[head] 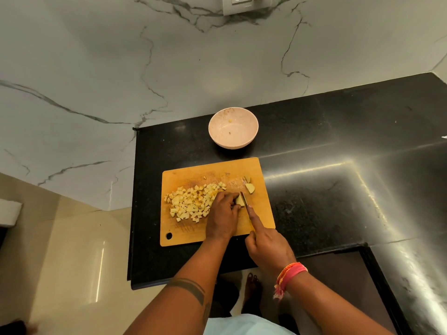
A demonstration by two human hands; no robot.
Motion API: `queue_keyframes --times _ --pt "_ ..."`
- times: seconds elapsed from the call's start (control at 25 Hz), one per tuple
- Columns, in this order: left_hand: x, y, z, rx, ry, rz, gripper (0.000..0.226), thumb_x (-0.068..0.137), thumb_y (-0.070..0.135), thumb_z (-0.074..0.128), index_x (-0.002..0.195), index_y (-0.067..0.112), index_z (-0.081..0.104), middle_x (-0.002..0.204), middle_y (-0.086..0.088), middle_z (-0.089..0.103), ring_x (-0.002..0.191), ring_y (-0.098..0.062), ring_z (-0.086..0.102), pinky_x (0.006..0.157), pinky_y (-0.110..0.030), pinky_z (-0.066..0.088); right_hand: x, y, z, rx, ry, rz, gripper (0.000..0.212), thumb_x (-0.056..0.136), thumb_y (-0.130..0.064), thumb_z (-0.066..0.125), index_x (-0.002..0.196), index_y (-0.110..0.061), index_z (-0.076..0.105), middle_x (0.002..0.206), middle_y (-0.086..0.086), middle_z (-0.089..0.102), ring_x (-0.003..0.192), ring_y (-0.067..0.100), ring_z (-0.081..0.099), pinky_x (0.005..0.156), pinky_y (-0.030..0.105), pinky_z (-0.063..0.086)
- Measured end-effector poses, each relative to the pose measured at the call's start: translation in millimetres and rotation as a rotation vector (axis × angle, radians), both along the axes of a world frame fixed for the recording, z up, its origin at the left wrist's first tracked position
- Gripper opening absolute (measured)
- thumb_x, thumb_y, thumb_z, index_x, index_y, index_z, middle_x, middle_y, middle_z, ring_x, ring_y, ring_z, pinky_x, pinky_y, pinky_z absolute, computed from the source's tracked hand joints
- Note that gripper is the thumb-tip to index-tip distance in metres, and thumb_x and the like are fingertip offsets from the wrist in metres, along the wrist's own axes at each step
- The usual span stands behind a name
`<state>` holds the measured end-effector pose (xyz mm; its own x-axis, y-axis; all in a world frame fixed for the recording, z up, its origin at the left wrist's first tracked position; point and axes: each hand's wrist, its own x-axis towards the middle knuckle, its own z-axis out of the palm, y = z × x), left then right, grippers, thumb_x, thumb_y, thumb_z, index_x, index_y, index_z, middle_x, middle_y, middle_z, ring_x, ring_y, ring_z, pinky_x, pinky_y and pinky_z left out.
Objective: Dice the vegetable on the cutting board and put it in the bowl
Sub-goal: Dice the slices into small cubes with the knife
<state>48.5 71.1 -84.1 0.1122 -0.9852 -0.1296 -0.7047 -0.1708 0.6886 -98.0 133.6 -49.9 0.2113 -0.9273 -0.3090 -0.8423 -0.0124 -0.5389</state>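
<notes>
A wooden cutting board lies on the black counter. A heap of pale diced potato cubes covers its left half. My left hand presses down a potato chunk near the board's middle. My right hand grips a knife, forefinger stretched along the blade's spine, blade resting on that chunk. Two uncut potato pieces lie to the right of the blade. A pale pink bowl stands behind the board, with only a few scraps inside.
The black granite counter stretches right and turns toward me in an L-shape. Its left edge drops off just left of the board. A marble wall rises behind, with a socket plate at the top.
</notes>
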Motion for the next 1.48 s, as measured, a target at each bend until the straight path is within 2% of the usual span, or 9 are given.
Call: queue_keyframes --times 0.24,0.4,0.56,0.8,0.88,1.08,1.28,1.48 --pt "-5 0 -1 -0.009 0.023 0.058 0.029 0.095 0.013 0.066 0.123 0.017 0.07 0.121 0.008 0.058 0.106 -0.011 0.06 0.094 -0.027 0.053 3 -15 3 0.044 0.135 0.101 0.075 0.099 -0.032 0.037 0.161 -0.034 -0.005 0.072 0.004 0.056 0.06 0.027 0.054 0.057 0.04 0.047" --pt "-5 -5 -1 0.014 0.024 0.073 0.027 0.094 0.01 0.066 0.12 0.016 0.072 0.118 0.007 0.058 0.103 -0.011 0.06 0.094 -0.025 0.052 2 -18 0 0.062 0.153 0.114 0.075 0.1 -0.032 0.036 0.161 -0.033 -0.008 0.072 0.005 0.056 0.058 0.028 0.053 0.055 0.038 0.043" --pt "-3 -6 -1 0.021 0.025 0.08 0.027 0.094 0.008 0.067 0.119 0.016 0.072 0.118 0.007 0.057 0.102 -0.01 0.06 0.096 -0.024 0.052 -7 8 3 0.102 0.143 0.117 0.079 0.099 -0.031 0.038 0.16 -0.032 -0.012 0.07 0.002 0.059 0.057 0.025 0.056 0.058 0.041 0.05" --pt "-8 -3 -1 0.021 0.011 0.12 0.026 0.092 0.01 0.07 0.117 0.016 0.072 0.117 0.007 0.057 0.101 -0.011 0.061 0.094 -0.028 0.054 -14 28 8 0.076 0.12 0.082 0.077 0.098 -0.033 0.037 0.16 -0.033 -0.01 0.069 -0.002 0.059 0.057 0.019 0.056 0.056 0.039 0.045" --pt "-9 -2 1 0.021 0.018 0.139 0.023 0.092 0.009 0.07 0.115 0.015 0.073 0.115 0.006 0.058 0.099 -0.011 0.062 0.092 -0.026 0.054 -9 19 10 0.061 0.114 0.077 0.077 0.098 -0.032 0.037 0.161 -0.033 -0.009 0.067 -0.002 0.056 0.056 0.019 0.054 0.055 0.039 0.043" --pt "-10 -2 2 0.035 -0.004 0.159 0.022 0.093 0.009 0.068 0.113 0.015 0.072 0.115 0.004 0.059 0.1 -0.016 0.063 0.09 -0.034 0.056 7 -11 10 0.065 0.158 0.096 0.073 0.1 -0.033 0.035 0.162 -0.031 -0.003 0.073 0.004 0.056 0.059 0.025 0.051 0.056 0.036 0.039" --pt "-9 -6 2 0.052 -0.006 0.162 0.02 0.094 0.009 0.067 0.112 0.015 0.073 0.113 0.006 0.058 0.099 -0.014 0.062 0.089 -0.031 0.056 8 -8 4 0.072 0.188 0.104 0.076 0.1 -0.032 0.036 0.161 -0.032 -0.008 0.071 0.004 0.054 0.054 0.022 0.047 0.054 0.034 0.038" --pt "-9 -6 6 0.055 -0.007 0.162 0.02 0.093 0.009 0.068 0.112 0.016 0.073 0.113 0.006 0.058 0.099 -0.012 0.061 0.088 -0.023 0.052 -3 17 3 0.089 0.183 0.123 0.079 0.099 -0.033 0.036 0.16 -0.032 -0.014 0.074 0.002 0.061 0.058 0.023 0.054 0.055 0.037 0.043"
